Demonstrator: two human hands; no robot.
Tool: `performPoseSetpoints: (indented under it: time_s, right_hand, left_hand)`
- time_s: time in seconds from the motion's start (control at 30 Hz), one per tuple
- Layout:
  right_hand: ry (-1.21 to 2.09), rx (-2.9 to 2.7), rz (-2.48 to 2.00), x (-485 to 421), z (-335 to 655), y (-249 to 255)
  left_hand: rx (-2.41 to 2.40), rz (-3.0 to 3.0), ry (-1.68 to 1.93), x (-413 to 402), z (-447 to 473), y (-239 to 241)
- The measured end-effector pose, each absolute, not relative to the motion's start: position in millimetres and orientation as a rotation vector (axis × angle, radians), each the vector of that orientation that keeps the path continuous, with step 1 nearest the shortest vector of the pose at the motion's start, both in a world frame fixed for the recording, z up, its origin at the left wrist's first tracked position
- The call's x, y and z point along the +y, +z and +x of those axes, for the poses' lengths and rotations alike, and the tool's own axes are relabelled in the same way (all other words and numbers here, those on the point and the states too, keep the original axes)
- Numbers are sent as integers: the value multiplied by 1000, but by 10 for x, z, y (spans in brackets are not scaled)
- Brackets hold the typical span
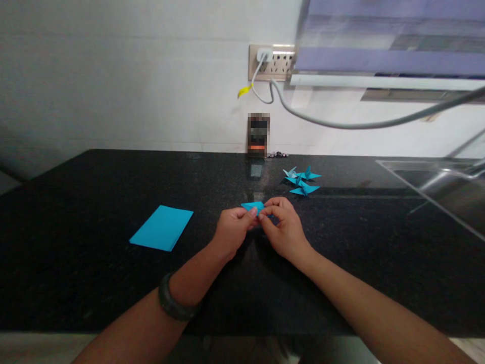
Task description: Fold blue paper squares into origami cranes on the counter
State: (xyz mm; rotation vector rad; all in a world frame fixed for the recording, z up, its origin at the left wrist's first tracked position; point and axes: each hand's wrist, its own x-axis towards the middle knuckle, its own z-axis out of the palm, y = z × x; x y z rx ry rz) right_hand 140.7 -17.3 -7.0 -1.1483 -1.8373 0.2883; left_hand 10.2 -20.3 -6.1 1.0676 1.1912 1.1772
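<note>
A small folded piece of blue paper (251, 206) is held between both hands above the middle of the dark counter. My left hand (235, 227) is closed on its left part, with the thumb pressed on top. On the paper's right side, the fingertips of my right hand (284, 225) pinch it and hide that end. Several folded blue paper cranes (305, 189) lie grouped beyond my right hand. Left of my left hand rests a stack of flat blue paper sheets (162, 228).
A phone-like device (258, 135) leans upright against the wall, with a beaded string (278, 154) beside it. Above, a grey cable (333, 124) hangs from a wall socket (282, 63). A metal sink (450, 189) is set into the counter (94, 283) at the right.
</note>
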Motion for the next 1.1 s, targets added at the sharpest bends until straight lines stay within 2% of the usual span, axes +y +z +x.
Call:
performPoseSetpoints:
  time_s: [0.23,0.43,0.63,0.83,1.1]
  right_hand:
    - [833,-1468,-1199,-130,1414,-92]
    - [1246,-1242,-1051,-162,1395,-60]
    - [1318,-1176,-964,-186,1405,-48]
    - [1492,-1044,-965,-187,1424,-27]
    - [1470,-1097,-962,-202,1415,-35]
  left_hand:
    - [1105,1141,1224,-205,123,-76]
    - [1211,1528,1387,-160,53,-88]
    - [1309,1643,1453,-163,23,-61]
    - [1118,1434,1341,-187,59,-54]
    - [1209,1396,1341,-219,79,-34]
